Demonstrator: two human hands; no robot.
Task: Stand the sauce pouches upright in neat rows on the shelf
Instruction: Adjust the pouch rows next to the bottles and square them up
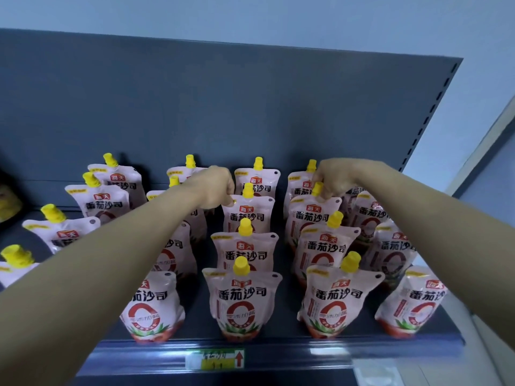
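Sauce pouches (245, 299) in gapped rows — left hand (214, 188) and right hand (331, 178) each pinch one's top edge.

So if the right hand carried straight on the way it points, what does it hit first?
Probably the rearmost pouch of that row, just beyond the right hand, which grips the second pouch at its top; behind that stands the back panel. Depth is hard to judge.

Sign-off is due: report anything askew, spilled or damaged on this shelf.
No spill or damage shows. The leftmost pouches lean left, unlike the upright middle row; the wide lens may exaggerate this.
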